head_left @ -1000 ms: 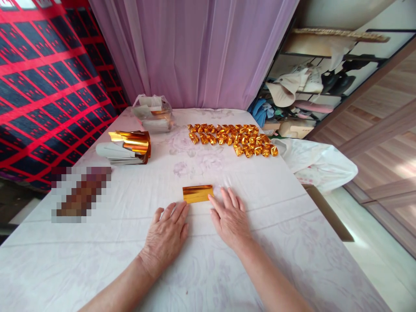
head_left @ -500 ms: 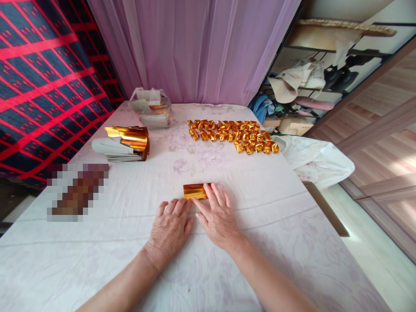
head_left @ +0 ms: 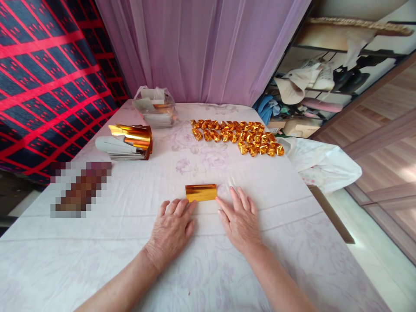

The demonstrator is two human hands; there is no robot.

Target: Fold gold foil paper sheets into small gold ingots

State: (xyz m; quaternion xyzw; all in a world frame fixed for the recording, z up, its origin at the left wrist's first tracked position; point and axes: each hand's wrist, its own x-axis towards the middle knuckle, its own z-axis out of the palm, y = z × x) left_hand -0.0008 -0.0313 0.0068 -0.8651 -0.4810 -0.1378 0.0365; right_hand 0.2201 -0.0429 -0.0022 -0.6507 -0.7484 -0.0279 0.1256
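Note:
A folded strip of gold foil paper (head_left: 200, 192) lies flat on the white cloth-covered table (head_left: 130, 242). My left hand (head_left: 172, 227) rests palm down just below the strip's left end, its fingertips at the edge. My right hand (head_left: 240, 219) lies flat to the right of the strip, fingers spread, holding nothing. Farther back, several folded gold paper pieces (head_left: 237, 136) sit in rows.
A stack of gold and white foil sheets (head_left: 128, 142) lies at the left. A clear plastic bag of paper (head_left: 155, 108) stands behind it. A white plastic bag (head_left: 321, 162) hangs off the right edge. A purple curtain is behind, cluttered shelves at the right.
My right hand slid off the gold strip to the right, uncovering its right end. My left hand stayed in place.

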